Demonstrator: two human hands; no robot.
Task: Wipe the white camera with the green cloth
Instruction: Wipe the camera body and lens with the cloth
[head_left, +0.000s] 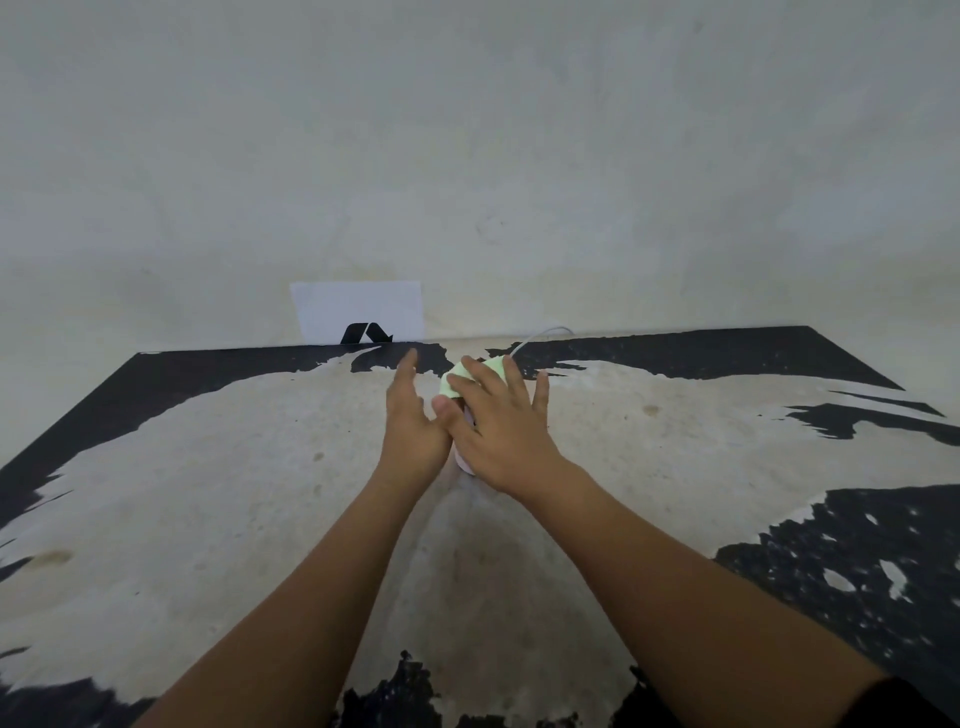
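Note:
The green cloth (457, 375) lies bunched under the fingers of my right hand (496, 431), which presses it down with the fingers spread. Beneath that hand is the white camera (464, 461), almost wholly hidden; only a pale sliver shows between my two wrists. Its thin white cable (540, 336) curves away toward the wall. My left hand (413, 415) stands edge-on against the camera's left side, fingers straight and together, steadying it. Both hands are near the far middle of the table.
The table (208, 493) has a worn top, black paint peeled to a pale surface. A white sheet with a black mark (358, 312) leans against the wall behind the far edge. The wall stands close behind the table.

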